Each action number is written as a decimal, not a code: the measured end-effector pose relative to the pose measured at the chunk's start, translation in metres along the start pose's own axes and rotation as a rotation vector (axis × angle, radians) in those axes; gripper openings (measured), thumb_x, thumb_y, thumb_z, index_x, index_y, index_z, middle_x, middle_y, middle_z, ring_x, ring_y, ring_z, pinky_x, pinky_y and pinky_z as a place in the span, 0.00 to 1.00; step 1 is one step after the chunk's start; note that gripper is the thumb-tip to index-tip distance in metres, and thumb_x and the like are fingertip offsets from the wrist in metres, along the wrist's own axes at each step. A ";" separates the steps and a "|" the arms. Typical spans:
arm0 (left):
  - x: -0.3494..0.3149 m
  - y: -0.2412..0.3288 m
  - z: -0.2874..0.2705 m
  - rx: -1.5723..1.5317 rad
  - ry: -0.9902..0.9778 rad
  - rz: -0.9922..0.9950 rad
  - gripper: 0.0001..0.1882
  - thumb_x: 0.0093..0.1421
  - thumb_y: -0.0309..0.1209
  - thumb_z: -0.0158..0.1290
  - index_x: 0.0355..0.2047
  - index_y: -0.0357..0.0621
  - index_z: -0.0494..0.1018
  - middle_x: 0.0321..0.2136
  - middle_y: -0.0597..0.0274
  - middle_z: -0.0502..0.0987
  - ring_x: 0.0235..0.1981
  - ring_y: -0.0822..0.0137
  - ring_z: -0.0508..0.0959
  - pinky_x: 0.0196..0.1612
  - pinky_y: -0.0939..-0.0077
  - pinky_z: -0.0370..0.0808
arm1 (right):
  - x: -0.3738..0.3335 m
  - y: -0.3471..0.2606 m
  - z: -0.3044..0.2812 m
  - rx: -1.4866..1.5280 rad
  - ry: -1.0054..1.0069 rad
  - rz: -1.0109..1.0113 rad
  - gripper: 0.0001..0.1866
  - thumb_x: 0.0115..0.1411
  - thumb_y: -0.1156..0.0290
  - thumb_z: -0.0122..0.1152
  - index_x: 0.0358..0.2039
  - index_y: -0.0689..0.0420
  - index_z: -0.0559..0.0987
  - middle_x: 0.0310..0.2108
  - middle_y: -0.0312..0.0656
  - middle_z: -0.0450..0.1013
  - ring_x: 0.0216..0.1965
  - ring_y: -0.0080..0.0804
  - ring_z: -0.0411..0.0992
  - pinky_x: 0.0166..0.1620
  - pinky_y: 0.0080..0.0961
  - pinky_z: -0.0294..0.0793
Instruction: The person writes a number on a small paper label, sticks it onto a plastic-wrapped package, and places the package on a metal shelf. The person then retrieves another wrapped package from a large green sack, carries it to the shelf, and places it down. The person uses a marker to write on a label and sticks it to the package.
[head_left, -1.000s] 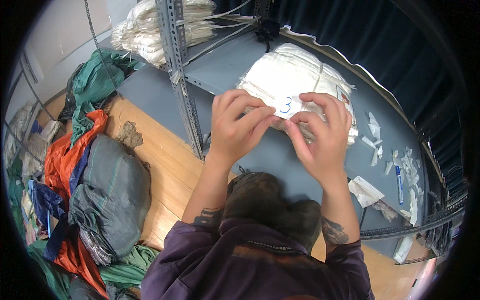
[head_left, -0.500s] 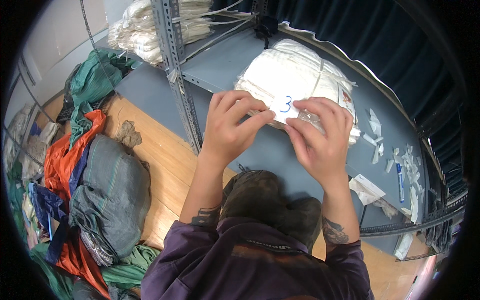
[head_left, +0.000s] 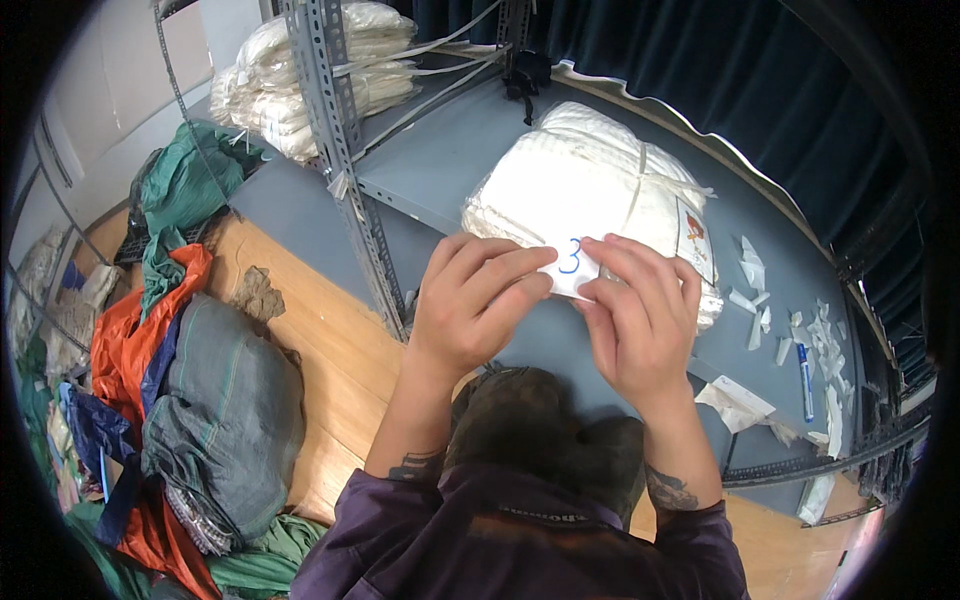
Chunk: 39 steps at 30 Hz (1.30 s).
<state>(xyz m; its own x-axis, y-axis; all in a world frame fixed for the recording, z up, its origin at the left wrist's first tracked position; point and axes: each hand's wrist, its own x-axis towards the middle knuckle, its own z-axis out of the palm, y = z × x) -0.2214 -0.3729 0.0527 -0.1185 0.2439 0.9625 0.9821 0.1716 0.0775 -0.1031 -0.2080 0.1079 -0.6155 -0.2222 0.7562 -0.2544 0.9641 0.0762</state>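
White label at frame centre, overlapping the lower edge of the white bundle in view. Left hand pinches its left side, right hand its right. Judged light, thin, easily creased; grip side edges, clear of the blue mark. Mark's top points toward upper frame; long axis unclear, fingers cover both ends.
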 end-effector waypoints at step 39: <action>0.033 -0.002 0.006 0.002 -0.202 -0.074 0.10 0.53 0.24 0.61 0.29 0.45 0.69 0.45 0.57 0.86 0.49 0.53 0.84 0.49 0.56 0.77 | 0.004 0.026 0.017 0.015 0.029 0.027 0.11 0.59 0.71 0.65 0.39 0.51 0.71 0.52 0.38 0.82 0.53 0.37 0.78 0.49 0.38 0.63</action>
<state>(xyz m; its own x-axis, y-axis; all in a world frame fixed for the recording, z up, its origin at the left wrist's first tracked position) -0.2277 -0.3593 0.0829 -0.2174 0.4170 0.8825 0.9693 0.1983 0.1451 -0.1250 -0.1868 0.1022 -0.6008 -0.1913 0.7762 -0.2490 0.9674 0.0457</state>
